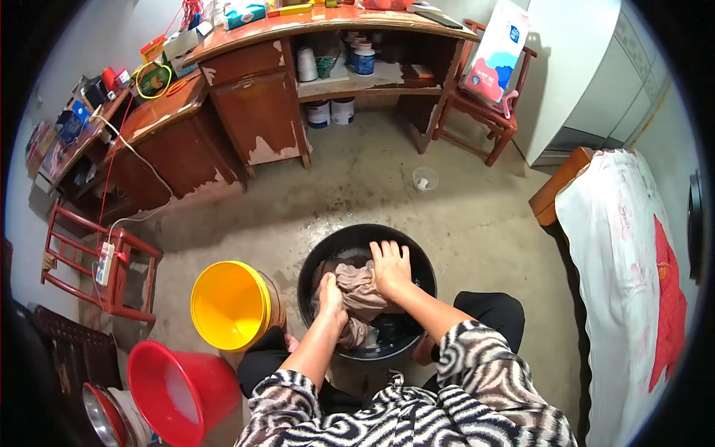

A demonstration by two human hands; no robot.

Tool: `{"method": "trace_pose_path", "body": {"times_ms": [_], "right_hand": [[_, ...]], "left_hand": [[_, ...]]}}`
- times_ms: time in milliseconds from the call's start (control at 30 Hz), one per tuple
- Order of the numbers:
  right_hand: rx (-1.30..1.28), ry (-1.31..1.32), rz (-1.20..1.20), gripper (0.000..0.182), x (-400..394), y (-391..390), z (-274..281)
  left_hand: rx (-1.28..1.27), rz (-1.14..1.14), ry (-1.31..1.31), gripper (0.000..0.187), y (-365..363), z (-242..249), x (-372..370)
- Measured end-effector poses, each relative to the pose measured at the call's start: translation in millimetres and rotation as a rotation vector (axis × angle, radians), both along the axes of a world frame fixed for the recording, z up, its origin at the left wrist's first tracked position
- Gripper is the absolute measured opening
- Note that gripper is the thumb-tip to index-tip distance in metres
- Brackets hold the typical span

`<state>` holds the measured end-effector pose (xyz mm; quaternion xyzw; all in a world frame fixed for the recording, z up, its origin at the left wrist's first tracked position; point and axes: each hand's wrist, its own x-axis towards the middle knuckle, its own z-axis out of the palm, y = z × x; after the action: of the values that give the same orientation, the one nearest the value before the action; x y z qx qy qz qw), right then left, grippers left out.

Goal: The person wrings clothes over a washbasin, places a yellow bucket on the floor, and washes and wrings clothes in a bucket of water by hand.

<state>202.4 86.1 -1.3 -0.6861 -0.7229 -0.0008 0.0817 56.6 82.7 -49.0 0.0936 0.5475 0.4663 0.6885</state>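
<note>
The left hand grasps the tan cloth inside the black basin, seemingly to steady it; the right hand, unclenched, lies against it toward the far rim, perhaps for leverage.

Observed at 12 o'clock: curved red-brown wooden desk, finish peeling. At 2: tall white cabinet. Between 3 and 4: wooden-ended bed draped in white cloth. At 9: red-brown slatted wooden chair. Underfoot: dull grey-beige floor, spotted dark toward 12.
</note>
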Motion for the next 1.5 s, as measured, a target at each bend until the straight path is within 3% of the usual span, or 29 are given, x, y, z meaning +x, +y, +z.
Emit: {"method": "trace_pose_path", "body": {"times_ms": [33,67,133,167,200,267,333,400,500,600,667,733,767,800,867,900,933,967,1000,1033,1067,1133,1167,1200,1267,1300,1333,1400,1500], "right_hand": [[0.143,-0.048,0.059,0.05,0,-1,3],[0.158,0.21,0.098,0.045,1,5,2],[-0.195,0.921,0.083,0.051,-6,15,10],[-0.308,0.988,0.18,0.059,-11,12,9],[-0.382,0.569,0.306,0.063,-11,7,17],[-0.455,0.2,0.373,0.066,-5,-3,19],[-0.486,0.214,0.151,0.051,7,4,-11],[-0.454,0.071,0.058,0.037,6,9,-32],[-0.311,-0.171,0.117,0.025,-9,5,-70],[-0.543,-0.139,0.226,0.023,-5,15,-67],[-0.536,0.236,-0.006,0.028,3,25,-41],[-0.371,0.7,-0.207,0.022,9,26,-22],[-0.328,0.884,-0.17,0.017,12,27,-20],[-0.326,0.882,-0.171,0.017,12,23,-20],[-0.332,1.278,-0.004,0.015,8,5,-7],[-0.291,1.317,0.148,0.016,6,-3,3],[-0.25,1.351,0.301,0.016,0,-13,17],[-0.39,1.558,0.272,0.016,-10,-24,31],[-0.386,1.518,0.329,0.018,-17,-31,38],[-0.331,1.394,0.366,0.02,-23,-38,46],[-0.274,1.268,0.401,0.022,-29,-44,54],[0.073,1.04,0.475,0.017,-45,-50,56],[0.086,0.884,0.429,0.02,-51,-57,72],[0.15,0.706,0.429,0.02,-54,-56,73],[0.257,0.676,0.36,0.017,-54,-40,51],[0.21,0.653,0.258,0.02,-52,-32,40],[0.187,0.731,0.109,0.019,-49,-22,30],[0.119,0.61,0.124,0.019,-29,-6,12],[0.048,0.466,0.124,0.024,-7,-3,5]], "left_hand": [[0.032,-0.038,0.039,0.047,-2,-5,-2],[0.064,-0.083,0.08,0.047,-5,-9,-5],[0.028,-0.057,0.045,0.041,-7,4,-6],[-0.061,-0.07,0.04,0.041,-9,28,-5],[-0.149,-0.083,0.036,0.042,-9,40,-5],[-0.17,-0.054,0.061,0.041,-9,36,-6],[-0.182,-0.09,0.205,0.037,-12,34,-11],[-0.179,-0.096,0.171,0.032,-19,31,-11],[-0.167,-0.151,0.065,0.019,-25,28,-9],[-0.202,-0.27,0.054,0.032,-21,32,-8],[-0.176,-0.282,0.052,0.035,-16,34,-2],[-0.15,-0.301,0.059,0.04,-19,33,6],[-0.174,-0.259,-0.118,0.056,-22,56,10],[-0.173,-0.26,-0.12,0.056,-21,66,10],[-0.182,-0.065,-0.334,0.074,-19,76,12],[-0.189,-0.142,-0.293,0.083,-19,64,10],[-0.174,-0.08,-0.328,0.083,-14,40,9],[-0.161,-0.114,-0.384,0.082,-13,36,5],[-0.149,-0.148,-0.439,0.081,-12,35,-1],[-0.042,-0.328,-0.439,0.076,-14,43,-7],[-0.072,-0.337,-0.518,0.061,-16,57,-10],[0.55,-0.165,-1.465,0.045,-14,-18,9],[0.547,-0.168,-1.465,0.045,-13,-23,14],[0.682,-0.099,-1.212,0.041,-13,-26,16],[0.903,0.037,-0.682,0.034,-15,-38,16],[0.366,0.014,-0.398,0.031,-18,-46,6],[0.071,-0.001,-0.26,0.029,-22,32,8],[-0.159,-0.14,-0.161,0.028,-23,57,15],[-0.08,-0.209,-0.084,0.03,-21,52,8]]}}
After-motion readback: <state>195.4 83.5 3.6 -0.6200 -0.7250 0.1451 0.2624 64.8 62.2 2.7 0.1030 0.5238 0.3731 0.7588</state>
